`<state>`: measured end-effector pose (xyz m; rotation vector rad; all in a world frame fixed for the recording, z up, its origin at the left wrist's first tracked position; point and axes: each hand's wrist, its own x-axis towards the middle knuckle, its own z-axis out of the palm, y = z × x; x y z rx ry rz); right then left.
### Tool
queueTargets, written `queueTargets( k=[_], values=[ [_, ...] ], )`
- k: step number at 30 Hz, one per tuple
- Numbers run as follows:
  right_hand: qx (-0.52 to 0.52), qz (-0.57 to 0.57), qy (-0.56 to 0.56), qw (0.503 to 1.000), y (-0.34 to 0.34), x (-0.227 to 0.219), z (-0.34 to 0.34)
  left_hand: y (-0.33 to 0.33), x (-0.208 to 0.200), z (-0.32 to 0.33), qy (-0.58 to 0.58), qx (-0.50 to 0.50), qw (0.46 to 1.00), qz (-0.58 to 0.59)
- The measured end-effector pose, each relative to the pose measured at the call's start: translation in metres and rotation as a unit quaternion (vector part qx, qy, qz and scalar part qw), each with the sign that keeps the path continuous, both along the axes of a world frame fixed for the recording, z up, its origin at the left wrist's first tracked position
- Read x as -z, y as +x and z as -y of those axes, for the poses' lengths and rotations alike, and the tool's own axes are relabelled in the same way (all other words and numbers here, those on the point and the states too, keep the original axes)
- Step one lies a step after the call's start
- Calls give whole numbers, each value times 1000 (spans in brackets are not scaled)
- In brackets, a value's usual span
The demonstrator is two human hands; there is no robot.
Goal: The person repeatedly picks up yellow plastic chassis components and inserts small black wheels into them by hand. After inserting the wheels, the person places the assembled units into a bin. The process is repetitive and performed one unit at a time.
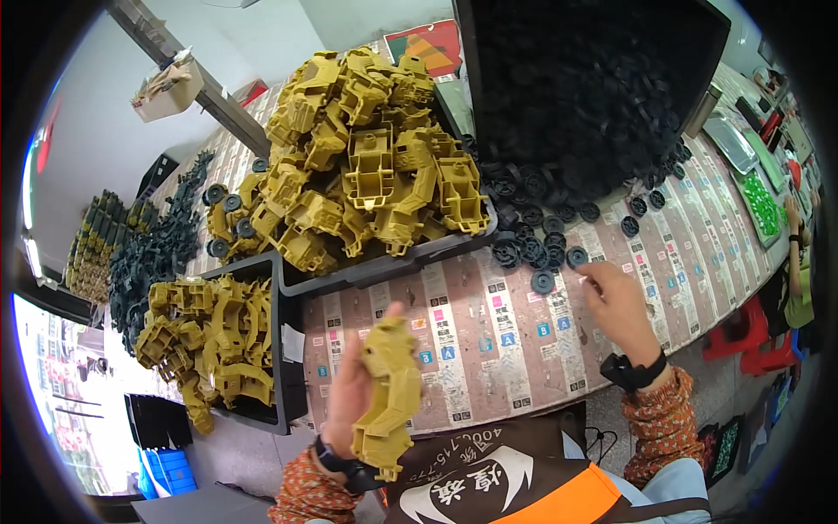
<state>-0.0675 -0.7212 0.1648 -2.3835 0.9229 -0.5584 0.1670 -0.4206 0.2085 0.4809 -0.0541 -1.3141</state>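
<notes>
My left hand (346,397) is closed around a mustard-yellow plastic toy vehicle body (390,393), held upright over the near edge of the table. My right hand (621,306) is over the table, its index finger stretched toward a small black wheel (576,257). Finger and thumb look apart, with nothing visible between them; whether the fingertip touches the wheel I cannot tell. Another black wheel (543,281) lies just left of the fingertips, in front of a loose cluster of wheels (528,249).
A large black bin (471,87) tips its wheels onto the table. Yellow bodies (371,166) are heaped in a black tray (384,275); a smaller bin (292,375) at left holds more. Dark parts (166,249) lie at far left. Another person's arm (794,249) shows at far right, near red stools (742,336).
</notes>
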Motion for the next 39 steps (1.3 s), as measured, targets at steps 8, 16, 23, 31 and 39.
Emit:
queueTargets(
  k=[8, 16, 23, 31, 39],
  values=[
    [-78, -83, -102, 988, 44, 12, -26, -41, 26, 6, 184, 78, 977, 75],
    [-147, 80, 256, 952, 36, 1, -54, -45, 45, 15, 114, 31, 993, 24],
    [-90, 197, 504, 836, 43, -3, -119, -62, 37, 33, 137, -5, 967, 215],
    [-93, 196, 499, 839, 42, 6, -131, -69, 45, 34, 170, -20, 923, 343],
    [-59, 199, 594, 777, 43, 2, -129, -73, 47, 34, 172, -22, 889, 423]
  ],
)
